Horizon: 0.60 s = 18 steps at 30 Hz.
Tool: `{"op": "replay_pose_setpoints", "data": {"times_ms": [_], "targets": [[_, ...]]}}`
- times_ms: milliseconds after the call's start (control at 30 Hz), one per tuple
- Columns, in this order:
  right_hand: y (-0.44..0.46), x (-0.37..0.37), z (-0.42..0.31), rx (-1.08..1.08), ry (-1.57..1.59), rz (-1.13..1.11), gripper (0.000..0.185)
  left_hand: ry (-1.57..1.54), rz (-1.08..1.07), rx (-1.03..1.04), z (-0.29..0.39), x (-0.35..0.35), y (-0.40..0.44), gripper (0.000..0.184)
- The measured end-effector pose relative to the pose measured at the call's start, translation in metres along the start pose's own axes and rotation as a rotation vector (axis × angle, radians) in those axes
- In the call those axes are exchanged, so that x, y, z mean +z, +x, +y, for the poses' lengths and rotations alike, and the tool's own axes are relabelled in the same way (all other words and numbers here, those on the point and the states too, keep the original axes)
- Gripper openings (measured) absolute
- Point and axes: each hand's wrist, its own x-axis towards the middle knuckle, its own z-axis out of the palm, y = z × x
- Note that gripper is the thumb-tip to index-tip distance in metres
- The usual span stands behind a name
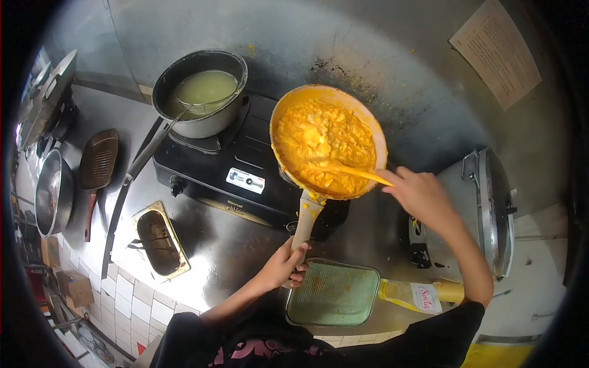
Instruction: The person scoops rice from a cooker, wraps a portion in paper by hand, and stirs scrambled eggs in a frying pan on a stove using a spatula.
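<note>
My left hand (287,265) is wrapped round the handle of a pale frying pan (381,146), which is tilted over the right side of the black gas stove (254,156). Thick yellow-orange food, like scrambled egg (325,138), fills the pan. Between the fingers of my right hand (417,191) is a yellow-orange spatula (353,172); its far end is sunk in the food, so its shape is hidden. On the stove's left side stands a dark-rimmed pot (202,126) of cloudy pale liquid, with a wire strainer (184,110) resting in it.
Below the pan lies a green mesh-lined tray (334,291), beside a yellow oil bottle (423,297). A metal container (178,245), a grill pan (98,161) and a steel bowl (54,193) are at left. A large lidded pot (485,214) stands right; a metal wall rises behind.
</note>
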Motion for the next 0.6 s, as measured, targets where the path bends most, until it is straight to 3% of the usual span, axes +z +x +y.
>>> {"op": "replay_pose_setpoints", "data": {"times_ms": [200, 267, 333, 367, 467, 533, 600], "targets": [[-0.011, -0.059, 0.017, 0.183, 0.411, -0.216, 0.020, 0.014, 0.022, -0.015, 0.000, 0.002, 0.000, 0.027], [-0.004, -0.040, 0.017, 0.009, 0.416, -0.252, 0.025, 0.019, 0.020, -0.021, 0.001, 0.001, 0.000, 0.027], [0.009, -0.002, 0.001, -0.085, 0.374, -0.220, 0.027, 0.009, 0.025, -0.012, 0.000, 0.001, 0.000, 0.027], [0.014, 0.032, -0.007, -0.153, 0.468, -0.086, 0.028, 0.016, 0.028, -0.017, -0.001, 0.001, 0.000, 0.027], [0.036, 0.063, -0.059, 0.034, 0.333, -0.076, 0.033, -0.006, 0.026, -0.031, -0.001, 0.001, 0.002, 0.027], [0.051, 0.071, -0.078, 0.021, 0.335, 0.031, 0.035, -0.011, 0.050, -0.050, 0.000, 0.002, 0.002, 0.026], [0.072, 0.076, -0.080, 0.044, 0.186, 0.137, 0.019, -0.002, 0.057, -0.045, -0.001, 0.002, 0.003, 0.026]]}}
